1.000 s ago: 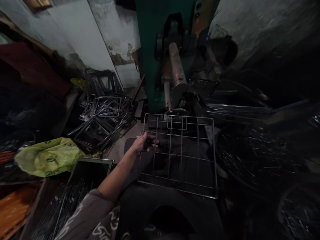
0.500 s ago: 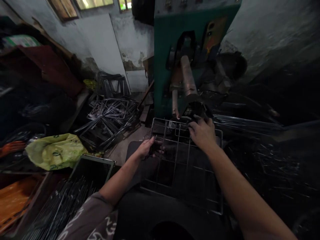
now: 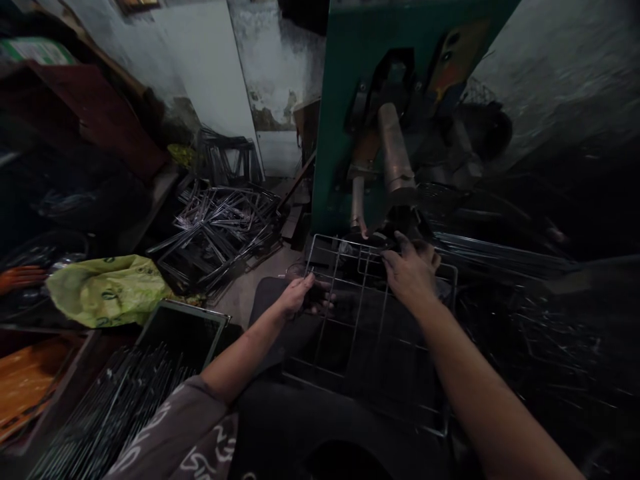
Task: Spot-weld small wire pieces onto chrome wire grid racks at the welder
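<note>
A rectangular wire grid (image 3: 356, 308) lies tilted above my lap, its far edge close under the copper-coloured rods of a green machine (image 3: 345, 100). My left hand (image 3: 305, 293) grips the grid's left side, thumb on top and fingers beneath the wires. At the grid's far right part, my right hand (image 3: 413, 267) reaches up beside the lower end of the thick rod (image 3: 397, 150). Its fingers are bent around something dark that I cannot make out. A thinner rod (image 3: 358, 203) hangs just past the grid's far edge.
Wire frames (image 3: 220, 223) lie heaped on the floor at the left. Nearer are a yellow-green bag (image 3: 107, 292), a box of thin wires (image 3: 115, 400) and an orange crate (image 3: 30, 387). More wire pieces (image 3: 565, 333) lie at the right.
The view has shifted, so the machine and grid appear slightly further right. My right hand's fingers have changed position near the rod. My left hand keeps its hold on the grid.
</note>
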Available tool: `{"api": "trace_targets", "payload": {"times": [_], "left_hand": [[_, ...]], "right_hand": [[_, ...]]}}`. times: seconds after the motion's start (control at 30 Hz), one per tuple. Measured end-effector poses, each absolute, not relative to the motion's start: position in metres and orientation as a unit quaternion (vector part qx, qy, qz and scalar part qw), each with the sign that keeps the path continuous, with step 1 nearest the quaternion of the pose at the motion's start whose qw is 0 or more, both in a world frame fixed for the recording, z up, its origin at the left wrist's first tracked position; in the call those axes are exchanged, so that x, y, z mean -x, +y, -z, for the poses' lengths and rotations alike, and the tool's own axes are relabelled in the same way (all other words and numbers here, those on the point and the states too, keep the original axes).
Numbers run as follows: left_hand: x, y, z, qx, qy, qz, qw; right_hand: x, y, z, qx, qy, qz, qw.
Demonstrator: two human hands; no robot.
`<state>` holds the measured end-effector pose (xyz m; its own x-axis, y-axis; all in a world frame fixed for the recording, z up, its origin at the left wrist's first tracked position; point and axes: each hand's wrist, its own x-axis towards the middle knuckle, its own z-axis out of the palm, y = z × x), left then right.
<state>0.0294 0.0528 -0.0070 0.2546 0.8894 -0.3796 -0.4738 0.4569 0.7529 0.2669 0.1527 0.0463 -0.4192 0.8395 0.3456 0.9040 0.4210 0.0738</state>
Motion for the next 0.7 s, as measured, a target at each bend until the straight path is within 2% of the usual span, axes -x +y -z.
{"api": "trace_targets", "payload": {"times": [0.7], "left_hand": [[-0.043, 0.074, 0.013, -0.258, 0.391, -0.489, 0.736]], "right_hand": [[-0.273, 0.172, -0.039, 0.536, -0.824, 0.148, 0.115]]}}
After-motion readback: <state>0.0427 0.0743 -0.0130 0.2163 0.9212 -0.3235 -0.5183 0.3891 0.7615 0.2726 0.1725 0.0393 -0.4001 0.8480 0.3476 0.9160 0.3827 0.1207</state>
